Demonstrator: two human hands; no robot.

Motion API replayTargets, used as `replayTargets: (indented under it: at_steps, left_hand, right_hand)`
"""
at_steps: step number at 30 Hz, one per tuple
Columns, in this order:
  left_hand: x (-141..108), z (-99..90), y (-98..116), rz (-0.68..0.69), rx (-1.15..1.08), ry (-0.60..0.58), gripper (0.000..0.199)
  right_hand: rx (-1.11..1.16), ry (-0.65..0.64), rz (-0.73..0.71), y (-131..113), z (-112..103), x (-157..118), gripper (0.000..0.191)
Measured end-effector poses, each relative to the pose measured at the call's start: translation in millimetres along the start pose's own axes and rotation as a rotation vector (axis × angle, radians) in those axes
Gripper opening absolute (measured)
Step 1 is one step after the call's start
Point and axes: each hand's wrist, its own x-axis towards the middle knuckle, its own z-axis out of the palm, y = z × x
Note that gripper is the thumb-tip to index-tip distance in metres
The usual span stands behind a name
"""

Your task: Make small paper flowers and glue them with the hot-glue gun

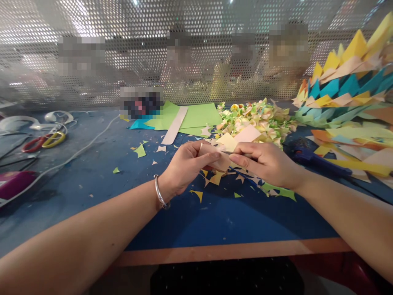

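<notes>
Far left of the left hand, white earphones (58, 117) and scissors (46, 139) with one red and one yellow handle rest on the blue table (233, 229). A white cord (66, 161) runs nearer the left forearm, past a purple object (20, 184), kind not determined.

Beyond the left hand lie a bit of teal paper (143, 123), green sheets (199, 114) and, across these, a pale strip (175, 125).

The left hand (190, 164), a bracelet at its wrist, is closed in a pinch, thumb above and fingers beneath a pale paper piece (222, 165). This piece sits between the hands, raised above cut scraps (199, 196). The right hand (267, 162) is curled, thumb against forefinger, on what appears to be a thin grey tool (226, 152); its type cannot be confirmed.

Step in hand, as judged: working the paper piece, probably cutting. The next move would call for a firm left pinch, fingertips clear of the tool, and fine right-hand control.

Containers: none identified. Small cut pieces lie loose in a heap (254, 119) just beyond the right hand.

Right of that hand are a blue corded tool (321, 160), resembling a glue gun, and loose paper strips (365, 159); beyond these, pointed paper shapes (350, 86) stand in layered rows.
</notes>
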Motion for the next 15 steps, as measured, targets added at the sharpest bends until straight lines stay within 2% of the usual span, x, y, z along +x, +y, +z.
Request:
replayTargets:
  at_steps: [15]
  left_hand:
    - [2.7,0.3,-2.9,-0.012,-0.085,0.011,0.013]
  right_hand:
    - [-0.031,0.018,-0.008,-1.8,0.0,-0.5,0.038]
